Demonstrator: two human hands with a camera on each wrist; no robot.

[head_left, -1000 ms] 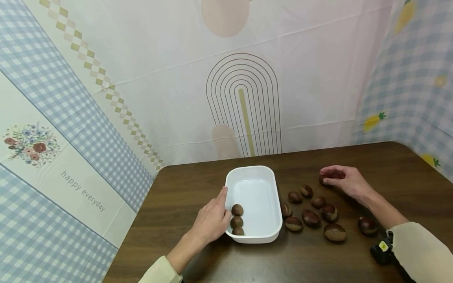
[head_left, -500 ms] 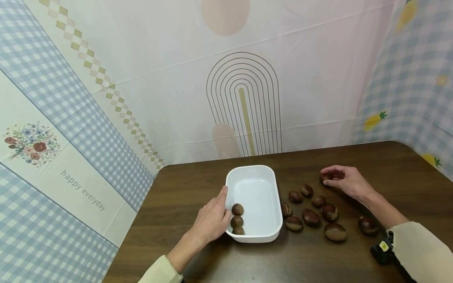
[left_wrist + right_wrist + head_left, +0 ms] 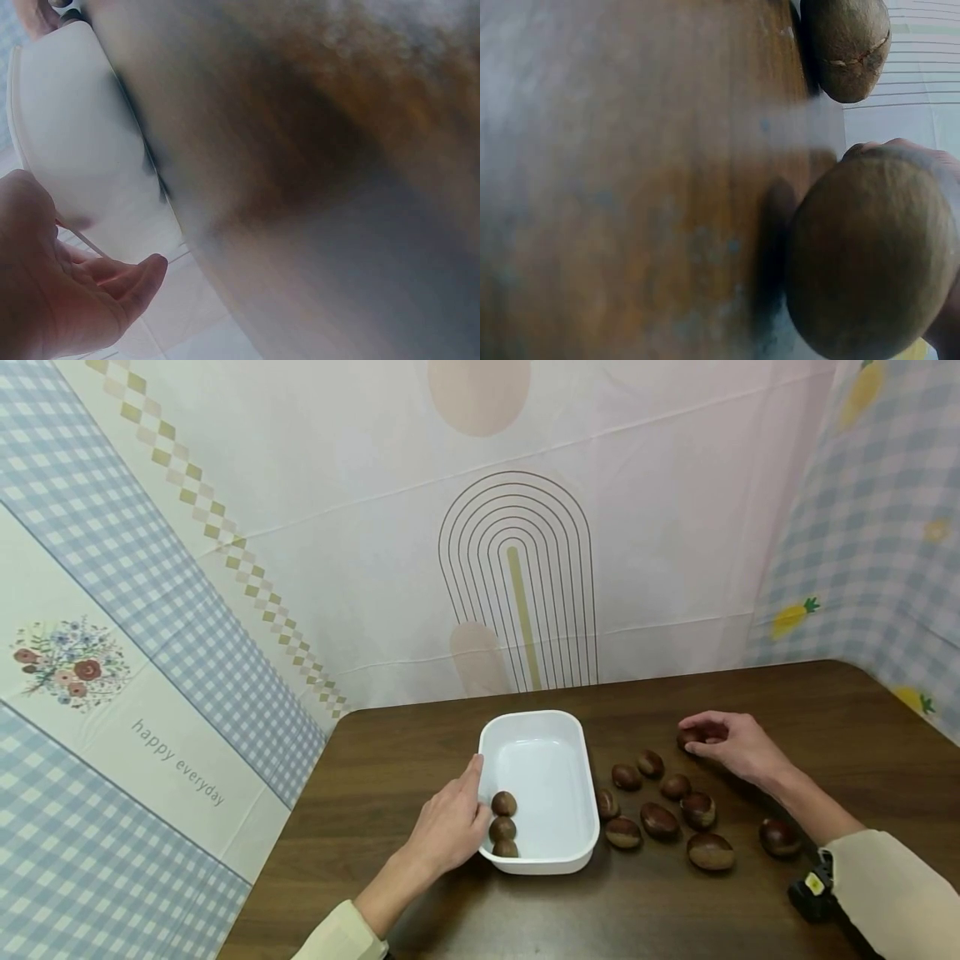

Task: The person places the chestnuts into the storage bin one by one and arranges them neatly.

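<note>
right hand fingers curled round a chestnut, left hand fingers straight against white dish

Loose chestnuts crowd the table between the white dish and right hand.

A makeshift recording corner rather than a lived-in room — printed cloth backdrops hang creased on three sides of a dark wooden counter. One gingham panel bears flowers and "happy everyday"; another shows pineapples — a staged, home-style set.
</note>
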